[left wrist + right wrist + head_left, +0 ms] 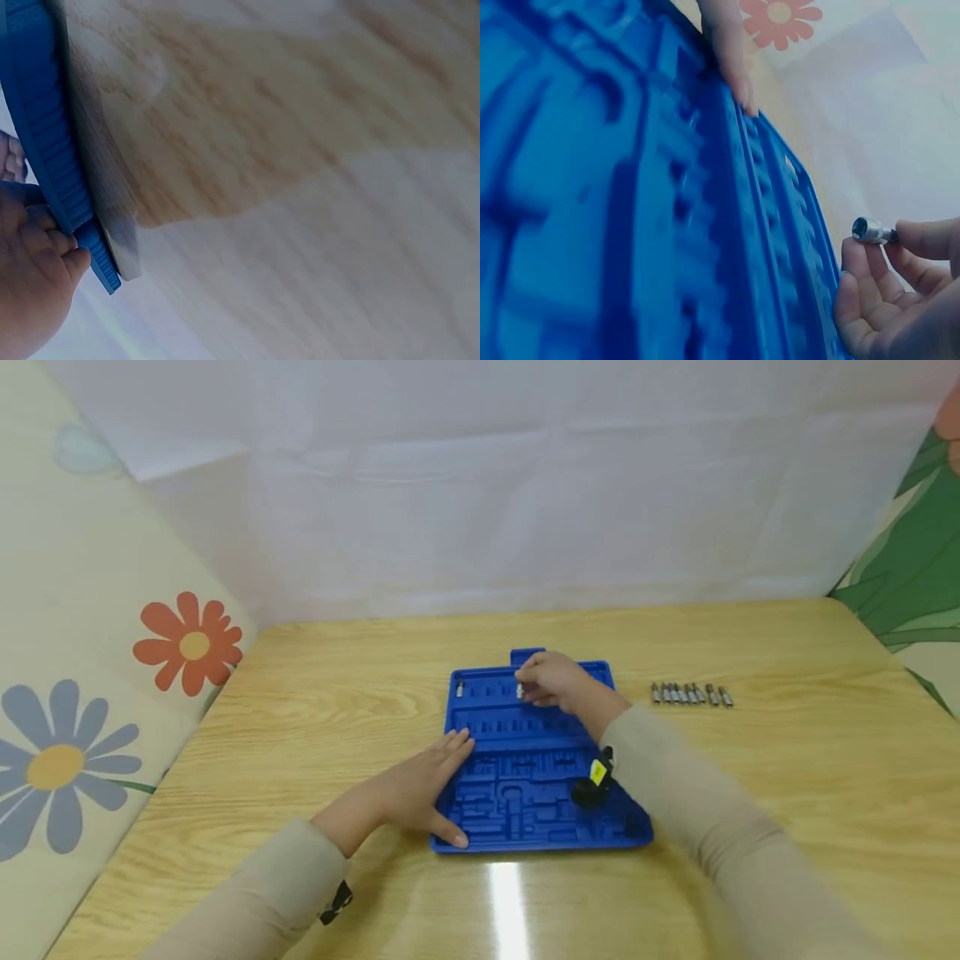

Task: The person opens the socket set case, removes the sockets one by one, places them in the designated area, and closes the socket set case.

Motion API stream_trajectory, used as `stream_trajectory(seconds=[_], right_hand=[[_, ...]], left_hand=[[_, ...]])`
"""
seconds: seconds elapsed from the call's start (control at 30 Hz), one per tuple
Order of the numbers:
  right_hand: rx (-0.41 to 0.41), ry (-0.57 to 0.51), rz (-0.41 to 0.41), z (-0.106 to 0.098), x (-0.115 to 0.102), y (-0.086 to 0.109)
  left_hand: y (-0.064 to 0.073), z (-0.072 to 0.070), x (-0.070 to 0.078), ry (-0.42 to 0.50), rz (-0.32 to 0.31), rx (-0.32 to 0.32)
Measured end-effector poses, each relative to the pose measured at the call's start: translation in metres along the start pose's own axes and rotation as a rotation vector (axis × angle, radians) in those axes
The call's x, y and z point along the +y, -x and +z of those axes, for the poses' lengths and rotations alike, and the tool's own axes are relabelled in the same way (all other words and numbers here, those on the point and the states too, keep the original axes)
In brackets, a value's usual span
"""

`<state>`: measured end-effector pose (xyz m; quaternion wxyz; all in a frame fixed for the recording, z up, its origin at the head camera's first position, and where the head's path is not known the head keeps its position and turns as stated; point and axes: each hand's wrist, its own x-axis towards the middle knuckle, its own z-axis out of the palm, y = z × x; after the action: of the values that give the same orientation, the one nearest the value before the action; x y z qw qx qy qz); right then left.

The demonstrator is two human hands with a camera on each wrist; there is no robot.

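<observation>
A blue moulded tool case tray (525, 745) lies on the table with rows of slots. My left hand (420, 781) rests on its left side, fingers spread over the edge and thumb on the near left corner. Above the far rows, my right hand (555, 681) pinches a small silver bit socket (871, 230) between thumb and fingers. The socket's open square end faces the camera in the right wrist view; its dark tip is by the thumb. Another bit socket (460, 688) sits in the far left slot.
Several bit sockets (690, 694) lie in a row on the wooden table (330, 677), right of the tray. A white sheet (525, 510) hangs behind the table. Flower-patterned cloth (56, 768) covers the left side.
</observation>
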<state>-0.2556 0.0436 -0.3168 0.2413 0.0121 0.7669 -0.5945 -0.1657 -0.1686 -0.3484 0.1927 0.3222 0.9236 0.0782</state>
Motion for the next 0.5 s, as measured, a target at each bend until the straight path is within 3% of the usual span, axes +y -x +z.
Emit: stream_trajectory(seconds=[0.1, 0.33, 0.5], right_hand=[[0.008, 0.000, -0.020, -0.015, 0.005, 0.011], [0.036, 0.018, -0.078, -0.066, 0.041, 0.010], [0.059, 0.021, -0.107, -0.101, 0.061, 0.019]], left_hand=[[-0.001, -0.001, 0.000, -0.001, 0.000, -0.002], [-0.002, 0.000, 0.000, -0.007, -0.001, -0.014], [-0.002, -0.001, 0.002, 0.001, -0.001, -0.012]])
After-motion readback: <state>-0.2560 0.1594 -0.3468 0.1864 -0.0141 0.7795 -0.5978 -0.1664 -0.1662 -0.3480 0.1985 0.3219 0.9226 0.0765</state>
